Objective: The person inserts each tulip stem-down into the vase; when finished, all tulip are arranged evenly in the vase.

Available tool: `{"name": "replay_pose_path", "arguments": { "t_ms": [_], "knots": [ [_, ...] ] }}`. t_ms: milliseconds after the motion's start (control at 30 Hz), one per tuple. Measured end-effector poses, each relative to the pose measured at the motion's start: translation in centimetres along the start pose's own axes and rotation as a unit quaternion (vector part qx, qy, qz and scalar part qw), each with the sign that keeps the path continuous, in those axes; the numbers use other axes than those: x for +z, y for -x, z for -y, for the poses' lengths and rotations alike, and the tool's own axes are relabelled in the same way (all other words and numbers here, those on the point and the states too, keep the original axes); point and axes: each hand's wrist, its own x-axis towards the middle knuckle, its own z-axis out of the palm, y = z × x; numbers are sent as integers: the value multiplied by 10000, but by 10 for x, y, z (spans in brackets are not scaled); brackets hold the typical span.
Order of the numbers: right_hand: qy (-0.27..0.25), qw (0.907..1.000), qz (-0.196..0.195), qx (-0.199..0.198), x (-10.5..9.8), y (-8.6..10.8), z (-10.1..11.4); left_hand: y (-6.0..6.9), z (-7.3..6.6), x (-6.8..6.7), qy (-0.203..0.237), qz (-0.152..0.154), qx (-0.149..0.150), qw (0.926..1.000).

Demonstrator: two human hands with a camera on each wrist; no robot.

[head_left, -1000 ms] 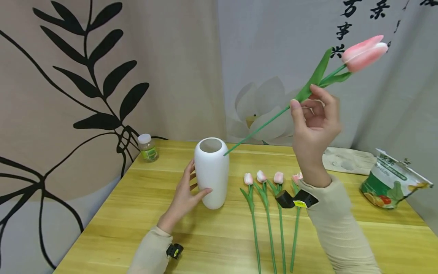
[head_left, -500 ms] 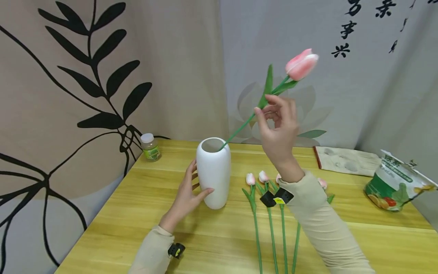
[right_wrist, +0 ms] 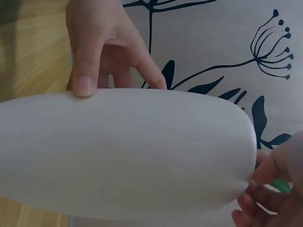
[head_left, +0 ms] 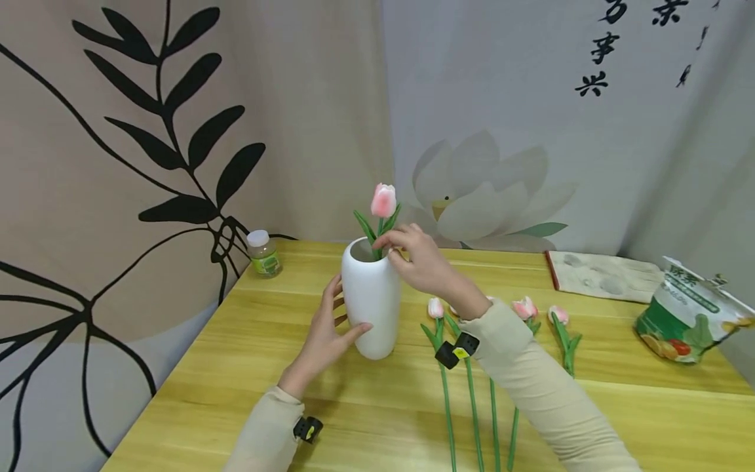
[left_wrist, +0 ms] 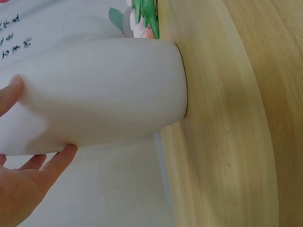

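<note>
A white vase (head_left: 371,305) stands upright on the wooden table. My left hand (head_left: 321,341) holds its side, with the thumb across the front and the fingers on the far left. A pink tulip (head_left: 384,202) rises from the vase mouth, its stem inside and out of sight. At the rim, my right hand (head_left: 421,262) pinches the tulip low by its leaves. In the right wrist view, the right fingertips (right_wrist: 251,187) lie close against the vase's rim, with a bit of green leaf behind them. The left wrist view shows the left thumb (left_wrist: 13,92) on the vase wall.
Several more pink tulips (head_left: 435,308) lie side by side on the table (head_left: 236,373), partly under the right forearm. A small jar (head_left: 263,254) with a white lid stands at the back left. To the right are a flat pale board (head_left: 607,276) and a green-and-white food bag (head_left: 684,318).
My right hand has brought the tulip left and down from high at the right, and its stem has gone into the vase. The left hand stays on the vase.
</note>
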Motion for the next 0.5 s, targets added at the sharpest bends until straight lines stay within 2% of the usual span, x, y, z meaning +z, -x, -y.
{"name": "replay_pose_path", "arguments": {
  "t_ms": [167, 333, 433, 500],
  "knots": [
    [270, 9993, 258, -93, 0, 3, -2, 1, -1, 1, -19, -18, -79, 10000],
    [-4, 9999, 158, -64, -6, 11, -5, 1, 0, 1, -43, -20, -88, 10000],
    [-222, 9996, 33, 192, -8, 24, -16, 1, 0, 1, -16, -15, -105, 9999],
    [-139, 9985, 99, 529, -7, 35, -27, 1, -1, 1, -35, -13, -93, 9999]
  ]
}}
